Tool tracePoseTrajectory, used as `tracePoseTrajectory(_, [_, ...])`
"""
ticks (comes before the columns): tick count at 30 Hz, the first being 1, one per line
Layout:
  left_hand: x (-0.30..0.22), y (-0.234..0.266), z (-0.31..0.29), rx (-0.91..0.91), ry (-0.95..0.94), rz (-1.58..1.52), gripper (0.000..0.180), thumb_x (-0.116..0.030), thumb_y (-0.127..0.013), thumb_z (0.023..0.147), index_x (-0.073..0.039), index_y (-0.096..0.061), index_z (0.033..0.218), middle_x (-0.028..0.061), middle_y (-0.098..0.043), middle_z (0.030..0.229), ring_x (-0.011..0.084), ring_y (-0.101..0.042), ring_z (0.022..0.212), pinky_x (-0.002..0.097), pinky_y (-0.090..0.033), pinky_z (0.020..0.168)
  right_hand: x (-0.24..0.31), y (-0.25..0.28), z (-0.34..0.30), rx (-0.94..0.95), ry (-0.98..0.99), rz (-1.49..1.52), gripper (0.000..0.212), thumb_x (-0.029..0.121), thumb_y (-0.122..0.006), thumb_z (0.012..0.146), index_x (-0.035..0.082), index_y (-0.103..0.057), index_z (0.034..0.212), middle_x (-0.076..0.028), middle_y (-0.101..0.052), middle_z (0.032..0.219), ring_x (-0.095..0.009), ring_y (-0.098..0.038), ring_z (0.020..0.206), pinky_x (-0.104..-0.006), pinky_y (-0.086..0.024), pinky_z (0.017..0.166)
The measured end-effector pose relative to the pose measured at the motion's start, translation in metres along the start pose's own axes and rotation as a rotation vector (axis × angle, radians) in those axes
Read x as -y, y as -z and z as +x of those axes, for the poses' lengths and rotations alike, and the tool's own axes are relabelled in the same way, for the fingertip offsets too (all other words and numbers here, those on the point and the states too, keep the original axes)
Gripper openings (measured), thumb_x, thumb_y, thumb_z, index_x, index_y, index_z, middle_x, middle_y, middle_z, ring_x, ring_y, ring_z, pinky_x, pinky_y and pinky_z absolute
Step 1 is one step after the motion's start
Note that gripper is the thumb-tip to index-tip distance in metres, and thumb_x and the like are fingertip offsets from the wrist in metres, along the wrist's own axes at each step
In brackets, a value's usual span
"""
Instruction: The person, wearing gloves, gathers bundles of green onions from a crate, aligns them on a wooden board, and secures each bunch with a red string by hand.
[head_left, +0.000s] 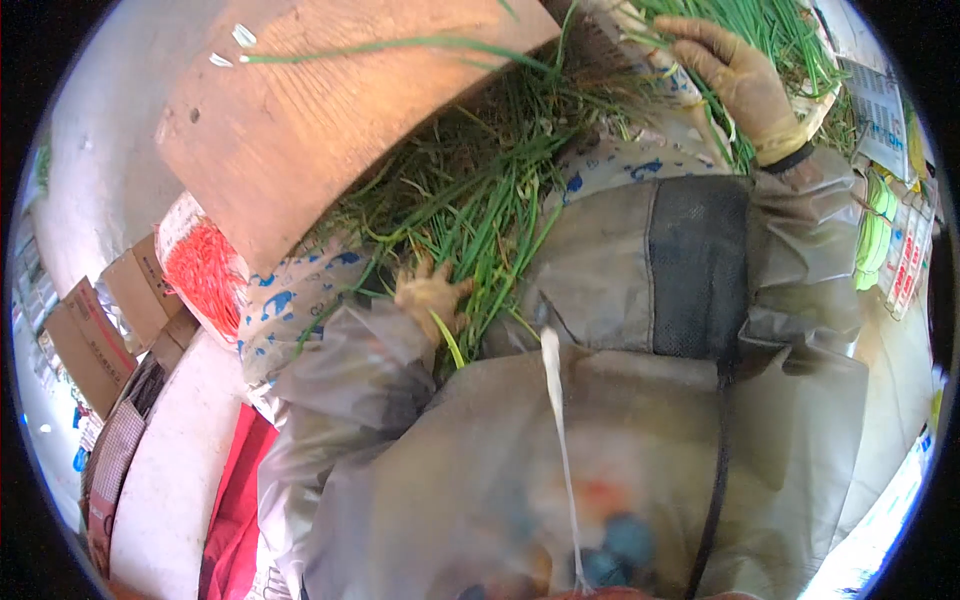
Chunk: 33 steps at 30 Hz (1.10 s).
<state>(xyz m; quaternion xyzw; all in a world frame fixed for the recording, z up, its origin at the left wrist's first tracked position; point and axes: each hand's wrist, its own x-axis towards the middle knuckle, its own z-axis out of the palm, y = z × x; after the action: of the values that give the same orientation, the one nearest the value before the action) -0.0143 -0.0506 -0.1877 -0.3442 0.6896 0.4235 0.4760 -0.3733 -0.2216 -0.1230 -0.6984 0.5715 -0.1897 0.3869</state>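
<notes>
My left hand point(430, 297), in a pale glove, is at my lap by the near edge of a heap of green onion leaves point(500, 215). Its fingers are curled among the leaves, and a yellowish leaf sticks out below them. At the upper right, my right hand point(745, 88), also gloved, reaches over a pile of long green onions point(765, 35). Its fingers are stretched out to the left, touching or just above the stalks; I see nothing gripped in them. A single green onion point(400, 43) with a white end lies across the wooden board point(310, 130).
Left of the board is a bunch of red ties point(203, 268). Cardboard boxes point(92, 345) stand at the far left, near a red cloth point(238, 500). A bright green bundle point(876, 232) hangs at the right. A white cord point(562, 430) dangles before my grey waterproof apron point(450, 480).
</notes>
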Motion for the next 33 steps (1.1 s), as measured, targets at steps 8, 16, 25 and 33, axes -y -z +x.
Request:
tracePoseTrajectory(8, [-0.011,0.002,-0.003,-0.069,-0.012,-0.047,0.058,-0.039,-0.055,0.081,-0.026,-0.035,0.134,0.0121,-0.026,0.143,0.0325,-0.023,0.132,0.0525,-0.025,0.103,-0.011,0.016,-0.021,-0.106,-0.198,0.197,0.025,0.016,-0.055,0.087,0.01,-0.06,0.111,-0.003,-0.063,0.093,-0.012,-0.057,0.083,-0.0237,-0.045,0.076])
tracePoseTrajectory(16, [0.034,-0.055,0.175,-0.063,-0.04,-0.047,0.054,-0.032,-0.055,0.081,-0.027,-0.036,0.132,0.0138,-0.023,0.142,0.0305,-0.025,0.131,0.0494,-0.024,0.104,-0.072,0.066,-0.05,-0.673,-0.165,0.346,0.023,0.014,-0.056,0.088,0.005,-0.061,0.108,-0.004,-0.063,0.098,-0.01,-0.058,0.084,-0.0211,-0.048,0.071])
tracePoseTrajectory(25, [0.134,0.011,0.162,-0.286,0.018,0.124,0.048,-0.024,-0.061,0.077,-0.02,-0.048,0.123,0.0153,-0.038,0.131,0.0328,-0.033,0.125,0.0437,-0.034,0.097,-0.129,0.101,-0.151,-0.576,-0.546,0.266,0.022,0.011,-0.052,0.089,0.006,-0.061,0.108,0.001,-0.058,0.082,-0.006,-0.055,0.076,-0.0192,-0.045,0.069])
tracePoseTrajectory(33, [0.033,0.066,-0.007,-0.454,0.075,0.001,0.047,-0.018,-0.065,0.074,-0.019,-0.054,0.12,0.0126,-0.043,0.131,0.037,-0.033,0.125,0.0433,-0.036,0.097,-0.179,0.102,-0.065,-0.281,-0.564,-0.609,0.053,0.016,-0.064,0.074,0.006,-0.045,0.122,-0.02,-0.057,0.109,-0.033,-0.052,0.106,-0.0395,-0.043,0.088])
